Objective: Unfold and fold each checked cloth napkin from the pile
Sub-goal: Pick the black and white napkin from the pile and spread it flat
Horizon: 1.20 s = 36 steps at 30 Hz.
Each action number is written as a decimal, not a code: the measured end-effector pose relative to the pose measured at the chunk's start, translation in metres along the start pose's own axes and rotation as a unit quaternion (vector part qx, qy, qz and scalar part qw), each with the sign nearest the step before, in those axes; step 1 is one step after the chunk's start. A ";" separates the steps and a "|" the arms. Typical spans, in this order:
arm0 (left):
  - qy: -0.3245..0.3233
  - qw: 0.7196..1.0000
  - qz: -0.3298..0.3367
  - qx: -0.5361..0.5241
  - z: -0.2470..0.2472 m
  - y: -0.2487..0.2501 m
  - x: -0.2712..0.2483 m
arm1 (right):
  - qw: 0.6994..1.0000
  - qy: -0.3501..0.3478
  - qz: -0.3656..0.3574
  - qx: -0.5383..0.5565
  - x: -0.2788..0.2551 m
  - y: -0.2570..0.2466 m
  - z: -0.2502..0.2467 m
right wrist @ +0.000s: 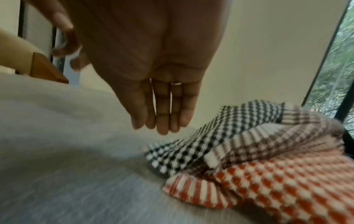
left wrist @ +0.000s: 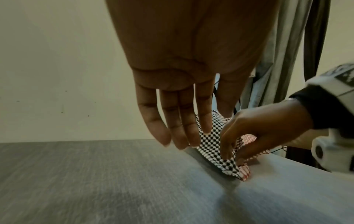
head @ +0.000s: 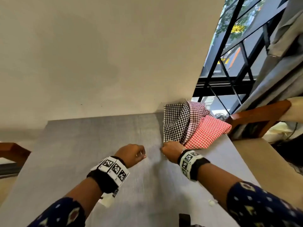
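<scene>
Grey surface (head: 98,145) by window carries napkin pile (head: 206,133) at far right corner. Right hand (head: 172,150) pinches black-check napkin (head: 173,122) at its near corner; left hand (head: 132,153) hangs slack, w/ nothing in it. Risk: pulling may drag the red napkin (head: 211,133) off the edge, since layers overlap.

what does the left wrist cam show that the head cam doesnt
Only the left wrist view: the left hand's fingers hang straight above the table, holding nothing.
Only the head view: the black-framed window and brown wooden chair.
Both: the right hand at a corner of the black-and-white checked cloth napkin, on the grey table.
</scene>
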<state>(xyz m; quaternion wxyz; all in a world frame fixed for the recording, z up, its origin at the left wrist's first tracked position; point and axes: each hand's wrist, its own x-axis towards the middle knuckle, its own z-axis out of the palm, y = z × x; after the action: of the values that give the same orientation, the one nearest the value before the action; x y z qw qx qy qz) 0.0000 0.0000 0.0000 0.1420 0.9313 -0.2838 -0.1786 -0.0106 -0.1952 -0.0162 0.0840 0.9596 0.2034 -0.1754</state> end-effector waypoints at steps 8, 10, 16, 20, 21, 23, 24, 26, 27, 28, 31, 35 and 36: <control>0.040 0.999 -0.017 -0.020 0.002 -0.011 -0.004 | 0.999 -0.003 0.033 0.014 0.030 0.007 0.024; 0.041 0.999 -0.013 -0.029 0.001 -0.010 -0.005 | 0.999 -0.002 0.046 0.022 0.032 0.015 0.027; 0.078 0.992 0.015 -0.098 -0.015 0.006 0.003 | 0.981 0.086 0.098 0.142 0.019 0.033 0.009; 0.148 0.978 0.059 -0.137 -0.041 0.032 0.017 | 0.926 0.196 0.089 0.311 -0.009 0.053 -0.047; 0.166 0.974 0.074 -0.135 -0.051 0.042 0.022 | 0.914 0.212 0.080 0.336 -0.020 0.059 -0.065; 0.197 0.964 0.112 -0.140 -0.069 0.063 0.034 | 0.896 0.236 0.052 0.373 -0.042 0.069 -0.097; 0.211 0.957 0.130 -0.152 -0.078 0.074 0.040 | 0.885 0.243 0.038 0.396 -0.051 0.074 -0.109; 0.227 0.944 0.153 -0.186 -0.097 0.095 0.049 | 0.862 0.258 0.016 0.436 -0.066 0.084 -0.131; 0.225 0.938 0.157 -0.211 -0.104 0.104 0.053 | 0.854 0.267 0.013 0.446 -0.072 0.088 -0.139; 0.221 0.932 0.159 -0.239 -0.112 0.112 0.058 | 0.851 0.280 0.013 0.444 -0.077 0.092 -0.149; 0.209 0.922 0.147 -0.292 -0.130 0.126 0.070 | 0.844 0.308 0.002 0.440 -0.088 0.100 -0.173; 0.227 0.911 0.161 -0.304 -0.147 0.132 0.077 | 0.855 0.333 0.005 0.398 -0.100 0.107 -0.198; 0.233 0.908 0.170 -0.304 -0.151 0.134 0.076 | 0.861 0.344 0.011 0.375 -0.102 0.108 -0.203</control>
<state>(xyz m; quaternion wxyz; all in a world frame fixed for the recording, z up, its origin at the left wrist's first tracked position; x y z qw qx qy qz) 0.0574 -0.1263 0.1648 0.5082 0.7960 -0.3286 -0.0075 0.0093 -0.2825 0.2186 -0.3558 0.9200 0.1273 0.1040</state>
